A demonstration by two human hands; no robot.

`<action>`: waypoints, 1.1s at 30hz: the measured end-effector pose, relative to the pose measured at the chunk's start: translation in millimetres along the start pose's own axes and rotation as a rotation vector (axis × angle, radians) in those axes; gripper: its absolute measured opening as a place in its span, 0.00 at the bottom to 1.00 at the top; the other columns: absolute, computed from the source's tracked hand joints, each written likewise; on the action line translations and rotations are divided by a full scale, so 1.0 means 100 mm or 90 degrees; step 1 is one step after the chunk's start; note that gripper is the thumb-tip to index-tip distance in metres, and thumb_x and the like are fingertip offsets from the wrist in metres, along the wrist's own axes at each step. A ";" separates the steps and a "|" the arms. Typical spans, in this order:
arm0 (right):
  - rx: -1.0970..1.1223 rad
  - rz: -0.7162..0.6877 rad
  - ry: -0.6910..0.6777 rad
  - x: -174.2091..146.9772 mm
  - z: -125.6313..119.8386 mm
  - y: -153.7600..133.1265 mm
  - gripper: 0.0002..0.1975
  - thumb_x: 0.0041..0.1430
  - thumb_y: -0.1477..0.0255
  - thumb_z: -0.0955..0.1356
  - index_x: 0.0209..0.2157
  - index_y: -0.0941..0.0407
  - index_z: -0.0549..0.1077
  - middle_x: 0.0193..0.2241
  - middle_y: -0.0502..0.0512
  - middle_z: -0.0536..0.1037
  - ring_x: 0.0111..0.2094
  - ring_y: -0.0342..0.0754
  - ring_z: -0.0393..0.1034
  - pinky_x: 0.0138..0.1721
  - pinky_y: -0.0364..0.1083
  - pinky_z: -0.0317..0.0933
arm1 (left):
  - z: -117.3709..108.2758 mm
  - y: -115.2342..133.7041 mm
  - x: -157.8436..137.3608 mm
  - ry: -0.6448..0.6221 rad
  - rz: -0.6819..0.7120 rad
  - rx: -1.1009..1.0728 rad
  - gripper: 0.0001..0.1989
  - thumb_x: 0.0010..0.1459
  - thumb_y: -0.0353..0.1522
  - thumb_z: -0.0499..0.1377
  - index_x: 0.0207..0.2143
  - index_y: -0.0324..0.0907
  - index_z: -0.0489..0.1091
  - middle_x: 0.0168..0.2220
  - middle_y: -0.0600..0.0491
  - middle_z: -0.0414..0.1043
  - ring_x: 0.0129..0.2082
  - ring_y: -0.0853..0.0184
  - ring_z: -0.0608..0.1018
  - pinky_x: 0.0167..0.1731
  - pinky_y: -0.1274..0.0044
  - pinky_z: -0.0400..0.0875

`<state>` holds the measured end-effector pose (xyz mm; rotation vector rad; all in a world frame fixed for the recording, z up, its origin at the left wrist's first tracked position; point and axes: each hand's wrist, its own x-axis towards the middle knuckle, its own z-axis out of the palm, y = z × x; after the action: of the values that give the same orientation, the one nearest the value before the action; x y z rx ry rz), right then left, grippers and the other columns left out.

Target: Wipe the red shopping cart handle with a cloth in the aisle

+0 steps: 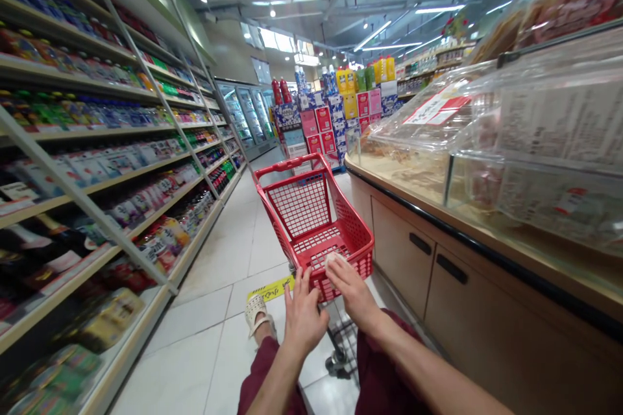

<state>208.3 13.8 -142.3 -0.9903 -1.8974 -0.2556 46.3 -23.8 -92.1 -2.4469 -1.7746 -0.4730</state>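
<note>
A red plastic shopping cart stands in front of me, its handle at the far end and its near rim toward me. Under the fingers of my right hand is a crumpled white cloth or tissue, held at the cart's near rim. My left hand is open at the near left corner of the basket, fingers stretched forward; whether they touch the plastic, I cannot tell. The basket shows no goods inside. Below it, part of the dark wheeled frame is visible.
Shelves of bottled drinks line the left side. A wooden counter with clear covers runs along the right, close to the cart. Stacked boxes stand ahead, and a yellow floor sticker lies beside my foot.
</note>
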 end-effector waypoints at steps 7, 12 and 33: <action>-0.082 0.162 0.072 0.01 -0.09 0.14 0.28 0.54 0.85 0.55 0.56 0.53 0.56 0.54 0.57 0.62 0.57 0.48 0.49 0.54 0.54 0.52 | 0.01 0.02 -0.01 0.012 -0.009 -0.009 0.10 0.40 0.26 0.52 0.29 0.43 0.66 0.60 0.50 0.47 0.61 0.58 0.45 0.56 0.58 0.42; 0.004 0.009 -0.011 0.06 0.06 -0.13 0.26 0.55 0.83 0.57 0.55 0.54 0.57 0.54 0.55 0.63 0.58 0.47 0.48 0.54 0.52 0.53 | 0.00 0.00 -0.01 0.001 0.007 -0.017 0.15 0.41 0.27 0.52 0.35 0.44 0.66 0.60 0.51 0.47 0.61 0.59 0.45 0.56 0.58 0.42; -0.004 0.054 0.016 0.05 0.02 -0.10 0.28 0.53 0.84 0.56 0.56 0.54 0.56 0.54 0.55 0.62 0.58 0.47 0.48 0.54 0.53 0.53 | 0.03 0.02 0.00 -0.002 -0.001 -0.039 0.11 0.40 0.26 0.52 0.31 0.43 0.66 0.61 0.51 0.46 0.61 0.59 0.44 0.56 0.57 0.41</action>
<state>198.7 11.6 -137.0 -1.0637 -1.8290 -0.2231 48.9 -23.9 -94.6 -2.4875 -1.7903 -0.5310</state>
